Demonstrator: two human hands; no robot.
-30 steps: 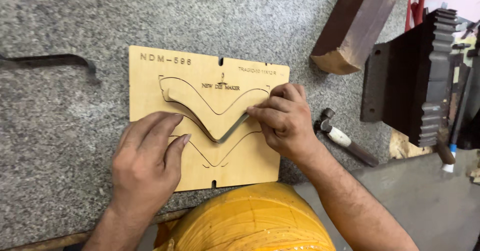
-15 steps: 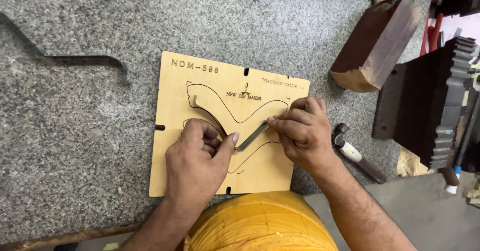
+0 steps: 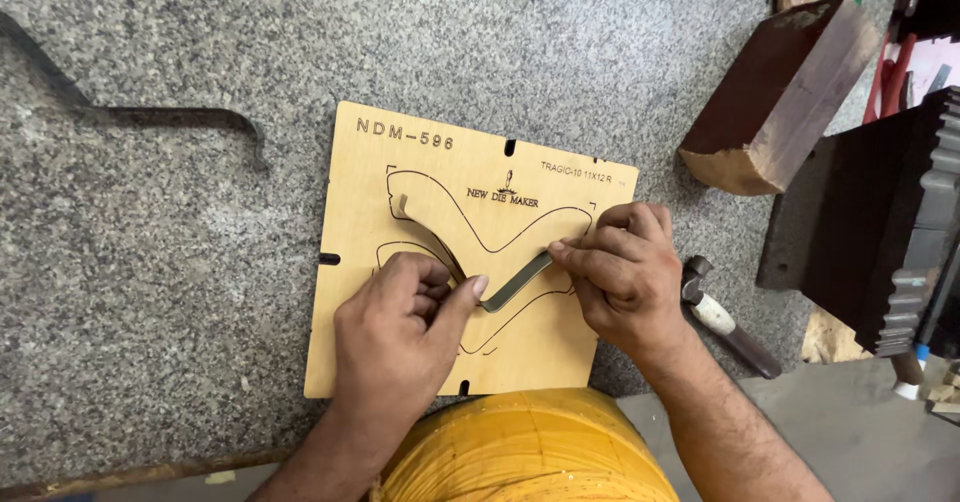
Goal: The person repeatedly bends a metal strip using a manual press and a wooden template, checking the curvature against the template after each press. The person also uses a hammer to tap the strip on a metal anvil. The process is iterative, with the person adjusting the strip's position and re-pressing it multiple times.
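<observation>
Head view shows both hands on a plywood board [image 3: 400, 262] lying on a granite slab [image 3: 180, 292]. Left hand [image 3: 400, 337] curls narrow, thumb pressing the bend of a metal strip [image 3: 515, 284] in the board's groove, while right hand [image 3: 620, 272] pinches the strip's free end; a hammer [image 3: 725, 322] lies just right of the board.
</observation>
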